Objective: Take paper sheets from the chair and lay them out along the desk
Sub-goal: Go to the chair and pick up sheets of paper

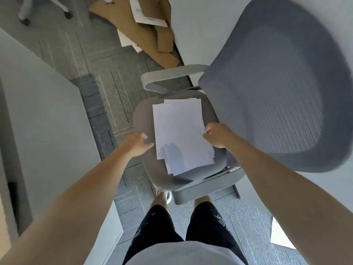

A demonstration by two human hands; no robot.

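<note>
A loose stack of white paper sheets (181, 134) lies on the grey seat (142, 119) of an office chair below me. My right hand (217, 135) pinches the right edge of the stack, thumb on top. My left hand (138, 144) hovers at the stack's left edge with its fingers loosely curled, holding nothing. The white desk (44, 115) runs along the left side of the view.
The chair's mesh backrest (277, 83) looms at the right, with its armrests (172, 75) at the far and near sides of the seat. Flattened cardboard (149, 31) lies on the carpet by the wall. A white sheet (278, 236) lies on the floor at the right.
</note>
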